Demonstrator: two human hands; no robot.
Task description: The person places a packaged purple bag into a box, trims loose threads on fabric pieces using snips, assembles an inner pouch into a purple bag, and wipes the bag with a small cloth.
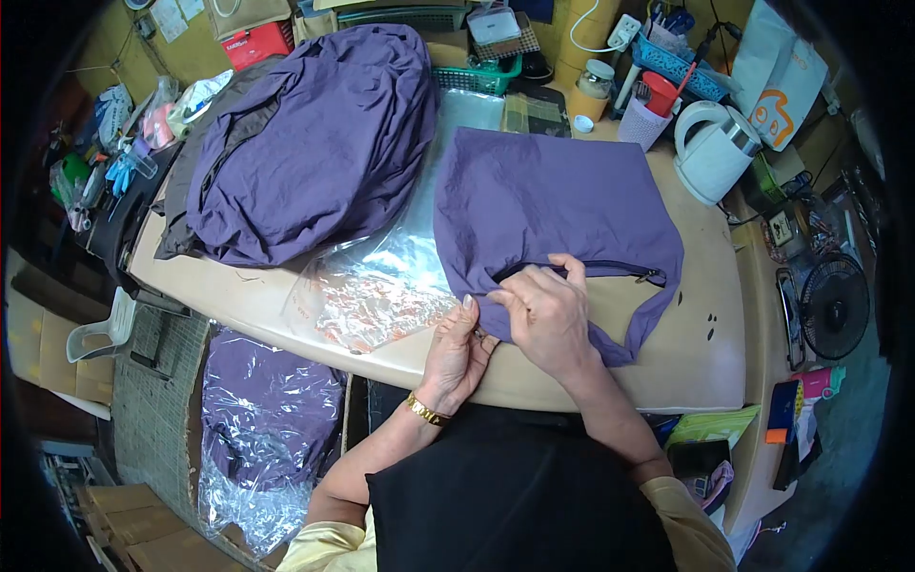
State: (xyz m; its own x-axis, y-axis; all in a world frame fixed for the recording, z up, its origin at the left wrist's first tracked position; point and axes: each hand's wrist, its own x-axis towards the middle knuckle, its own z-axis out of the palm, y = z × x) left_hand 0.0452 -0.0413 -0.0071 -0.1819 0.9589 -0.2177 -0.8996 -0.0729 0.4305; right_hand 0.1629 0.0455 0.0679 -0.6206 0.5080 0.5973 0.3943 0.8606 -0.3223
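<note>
A purple fabric bag (572, 195) lies flat on the table in front of me, its dark zipper (610, 269) running across the lower part. My right hand (548, 315) is closed over the bag's lower left part, thumb and fingers pinching the cloth just below the zipper. Close beside it, my left hand (457, 353), with a gold watch at the wrist, has its fingers curled at the bag's lower left corner. Its fingertips are partly hidden, and it appears to grip the cloth edge there. The zipper's pull hangs at the right end, apart from both hands.
A pile of purple garments or bags (315, 143) covers the table's left side. Clear plastic bags (381, 296) lie between. A white kettle (715, 148), cup (643, 119) and jar (596, 81) stand back right. Plastic-wrapped purple goods (272, 410) sit in a box below left.
</note>
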